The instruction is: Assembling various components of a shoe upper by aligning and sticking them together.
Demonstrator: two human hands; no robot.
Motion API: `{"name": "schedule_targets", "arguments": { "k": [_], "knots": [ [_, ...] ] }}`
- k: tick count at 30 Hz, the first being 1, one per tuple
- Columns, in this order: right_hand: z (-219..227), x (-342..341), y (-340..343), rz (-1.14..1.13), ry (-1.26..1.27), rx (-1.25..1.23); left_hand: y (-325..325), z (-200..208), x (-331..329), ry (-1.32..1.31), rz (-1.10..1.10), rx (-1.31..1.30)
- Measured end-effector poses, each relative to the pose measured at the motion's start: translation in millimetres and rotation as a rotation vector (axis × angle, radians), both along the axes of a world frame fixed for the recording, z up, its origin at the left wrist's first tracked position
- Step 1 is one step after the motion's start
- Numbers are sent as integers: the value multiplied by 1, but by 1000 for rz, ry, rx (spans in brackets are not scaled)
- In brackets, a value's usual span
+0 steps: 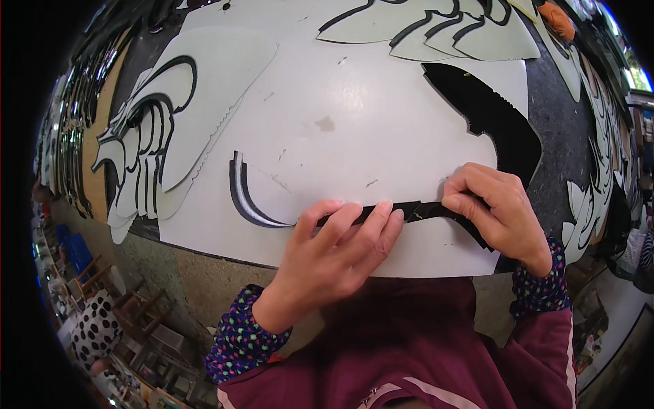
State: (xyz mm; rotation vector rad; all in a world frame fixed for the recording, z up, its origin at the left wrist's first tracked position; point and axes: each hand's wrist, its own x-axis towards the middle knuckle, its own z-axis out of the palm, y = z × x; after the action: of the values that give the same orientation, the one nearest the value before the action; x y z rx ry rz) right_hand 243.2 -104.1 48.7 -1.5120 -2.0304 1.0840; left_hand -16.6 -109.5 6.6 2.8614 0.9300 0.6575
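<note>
A narrow black strip (429, 210) lies along the near side of the white tabletop sheet (327, 82), its right end bending down toward the edge. My left hand (327, 262) rests on it with fingers stretched out and slightly spread, the tips pressing it down. My right hand (497, 211) pinches the strip near its right part between thumb and curled fingers. To the left, a curved strip, dark with a pale band along it (243, 193), runs under my left fingertips; whether it joins the black strip is hidden by them.
A large black curved cut piece (511, 126) with a notched edge lies beyond my right hand. Pale black-edged pieces (187, 129) overlap at left, and similar pieces (470, 37) lie at the far right. An orange item (557, 22) sits at the far right corner.
</note>
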Motion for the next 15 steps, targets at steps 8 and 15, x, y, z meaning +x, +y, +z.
{"name": "schedule_targets", "arguments": {
  "k": [8,15],
  "knots": [
    [1,0,1,-5,-21,-9,1,-1,0,-26,-2,-22],
    [1,4,5,9,18,-27,3,-5,-1,-45,-30,23]
  ]
}}
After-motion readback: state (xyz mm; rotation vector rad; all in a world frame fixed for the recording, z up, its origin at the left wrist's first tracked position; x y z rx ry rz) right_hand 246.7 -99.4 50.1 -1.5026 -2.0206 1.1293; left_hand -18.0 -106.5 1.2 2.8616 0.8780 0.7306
